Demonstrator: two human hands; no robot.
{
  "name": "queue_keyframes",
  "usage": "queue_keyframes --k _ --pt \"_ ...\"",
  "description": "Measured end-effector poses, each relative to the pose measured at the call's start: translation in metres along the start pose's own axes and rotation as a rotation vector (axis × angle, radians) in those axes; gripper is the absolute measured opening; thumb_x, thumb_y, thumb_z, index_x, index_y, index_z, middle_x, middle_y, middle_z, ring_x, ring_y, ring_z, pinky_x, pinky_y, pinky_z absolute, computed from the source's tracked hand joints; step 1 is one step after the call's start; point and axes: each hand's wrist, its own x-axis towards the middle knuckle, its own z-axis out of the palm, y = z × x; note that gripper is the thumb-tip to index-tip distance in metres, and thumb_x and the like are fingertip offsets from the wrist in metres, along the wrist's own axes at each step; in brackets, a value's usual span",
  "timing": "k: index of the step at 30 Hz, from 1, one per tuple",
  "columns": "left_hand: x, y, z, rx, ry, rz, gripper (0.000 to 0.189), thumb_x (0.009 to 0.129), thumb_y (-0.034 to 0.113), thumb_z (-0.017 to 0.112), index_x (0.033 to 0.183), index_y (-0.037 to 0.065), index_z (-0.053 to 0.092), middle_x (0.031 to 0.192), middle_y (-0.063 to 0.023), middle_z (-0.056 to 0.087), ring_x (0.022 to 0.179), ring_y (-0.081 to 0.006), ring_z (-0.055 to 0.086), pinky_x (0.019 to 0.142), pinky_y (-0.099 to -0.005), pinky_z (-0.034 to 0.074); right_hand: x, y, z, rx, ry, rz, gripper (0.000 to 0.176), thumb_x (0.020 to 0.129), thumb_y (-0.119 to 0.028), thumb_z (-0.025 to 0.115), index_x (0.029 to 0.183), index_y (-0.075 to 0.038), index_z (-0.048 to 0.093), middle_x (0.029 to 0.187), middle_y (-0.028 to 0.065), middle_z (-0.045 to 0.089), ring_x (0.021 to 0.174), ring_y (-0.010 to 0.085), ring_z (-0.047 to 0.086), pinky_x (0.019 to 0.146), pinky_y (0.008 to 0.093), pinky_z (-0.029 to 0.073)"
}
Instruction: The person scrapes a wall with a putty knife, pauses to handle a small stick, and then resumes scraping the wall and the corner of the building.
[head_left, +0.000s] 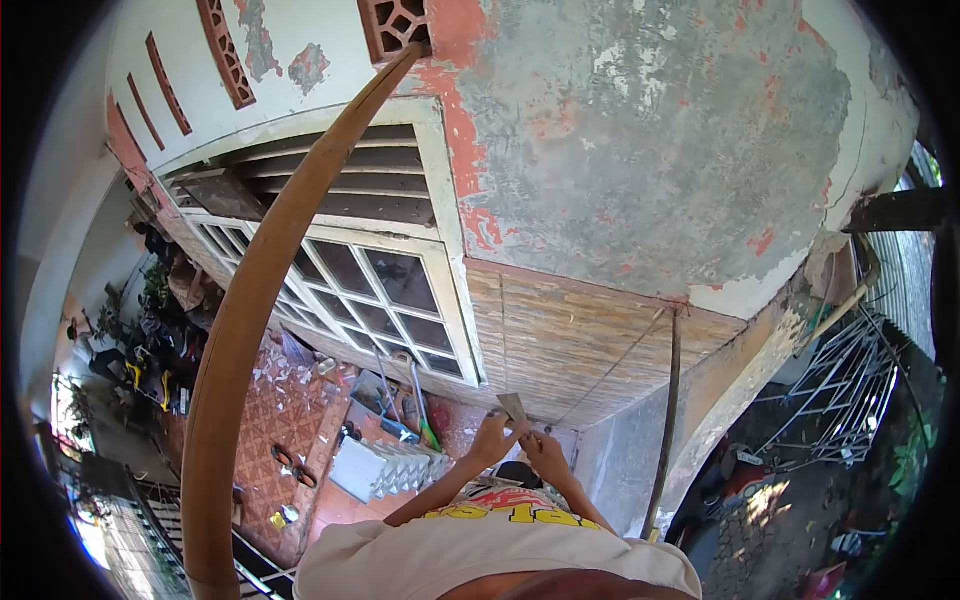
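In front of my chest, my left hand [490, 440] is closed around a small scraper [513, 408]. Its flat, pale blade points up and away from me, while the handle is hidden by my fingers. My right hand [545, 458] is beside it, with curled fingers that meet the scraper's lower end. Beyond both hands is a wall with stone-patterned tiles [560, 340]. Above the tiles the wall surface [650, 150] is grey and patchy, with peeling red and white paint.
A curved wooden pole [270, 240] rises close on my left. Behind it is a white-framed window [400, 290]. Below are corrugated white sheets [400, 470], a grey bin [370, 393], sandals [293, 465] and scattered paint flakes. A thin pole [670, 420] stands to the right. People are at far left.
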Motion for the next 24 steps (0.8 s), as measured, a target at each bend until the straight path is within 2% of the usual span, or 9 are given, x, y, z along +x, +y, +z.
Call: queue_keyframes --k 6,9,14,15,18,19,22,23,24 --pt "0.003 -0.024 0.015 -0.021 0.07 0.004 0.04 0.089 0.036 0.064 0.099 -0.002 0.068 0.094 -0.0217 0.069 0.088 -0.0361 0.067 0.081 -0.0419 0.049 0.001 -0.026 -0.013 -0.022 -0.01 -0.03 0.035 0.093 -0.03 0.061 0.084 0.003 0.059 0.059 0.0093 0.047 0.057 0.0153 0.039 0.053 0.0368 0.034" --pt "0.0 -0.029 0.018 -0.009 0.061 -0.011 0.038 0.09 0.035 0.063 0.101 -0.001 0.067 0.096 -0.0192 0.069 0.092 -0.0346 0.065 0.084 -0.041 0.048 0.005 -0.027 -0.02 -0.099 -0.071 -0.039 0.035 0.094 -0.034 0.059 0.093 0.001 0.06 0.065 0.015 0.051 0.058 0.0231 0.044 0.056 0.0378 0.037" --pt "-0.004 -0.026 0.013 -0.14 0.118 -0.027 0.034 0.093 0.033 0.059 0.105 0.002 0.067 0.097 -0.0173 0.069 0.092 -0.0333 0.065 0.085 -0.0411 0.047 0.018 -0.019 -0.023 -0.065 -0.132 -0.009 0.036 0.096 -0.033 0.055 0.093 0.002 0.063 0.063 0.0116 0.051 0.058 0.018 0.045 0.056 0.0352 0.037" --pt "-0.005 -0.026 0.012 -0.208 0.126 -0.042 0.033 0.095 0.032 0.056 0.108 0.002 0.066 0.099 -0.017 0.07 0.092 -0.03 0.067 0.083 -0.0398 0.049 0.02 -0.018 -0.022 -0.025 -0.131 -0.022 0.035 0.096 -0.032 0.054 0.094 0.002 0.064 0.062 0.01 0.051 0.059 0.0158 0.046 0.055 0.0341 0.038" --pt "-0.012 -0.034 0.008 -0.414 0.114 -0.232 0.033 0.097 0.029 0.054 0.111 0.002 0.065 0.103 -0.0166 0.069 0.092 -0.027 0.067 0.08 -0.038 0.051 0.026 -0.015 -0.021 -0.005 -0.132 -0.094 0.034 0.097 -0.029 0.052 0.099 0.002 0.066 0.061 0.0067 0.052 0.059 0.0127 0.048 0.055 0.0319 0.039" --pt "-0.012 -0.041 0.006 -0.396 0.092 -0.251 0.032 0.099 0.028 0.052 0.112 0.001 0.064 0.108 -0.017 0.068 0.093 -0.0257 0.067 0.079 -0.0368 0.052 0.026 -0.015 -0.022 -0.016 -0.135 -0.122 0.033 0.097 -0.028 0.052 0.102 0.002 0.066 0.061 0.0059 0.052 0.059 0.0123 0.048 0.055 0.0314 0.039" --pt "-0.019 -0.081 0.012 -0.06 0.113 -0.039 0.031 0.099 0.026 0.051 0.111 0.002 0.066 0.108 -0.0185 0.068 0.094 -0.0301 0.067 0.082 -0.037 0.052 0.024 -0.016 -0.02 0.0 -0.129 -0.139 0.031 0.096 -0.025 0.053 0.103 0.001 0.066 0.061 0.0042 0.052 0.057 0.0105 0.046 0.053 0.0298 0.038" --pt "-0.024 -0.104 0.014 0.047 0.034 -0.058 0.032 0.099 0.029 0.05 0.109 0.003 0.067 0.109 -0.0197 0.067 0.098 -0.0354 0.065 0.088 -0.0399 0.05 0.022 -0.015 -0.019 0.023 -0.127 -0.116 0.029 0.096 -0.025 0.054 0.101 0.001 0.066 0.061 0.0035 0.051 0.057 0.0097 0.045 0.053 0.0293 0.037" --pt "-0.033 -0.131 0.021 0.128 -0.054 -0.144 0.035 0.099 0.031 0.048 0.109 0.004 0.067 0.111 -0.0199 0.066 0.1 -0.0366 0.064 0.09 -0.0413 0.049 0.02 -0.014 -0.017 0.046 -0.126 -0.093 0.027 0.096 -0.024 0.055 0.098 0.001 0.065 0.061 0.0028 0.051 0.056 0.0089 0.044 0.052 0.0287 0.037"
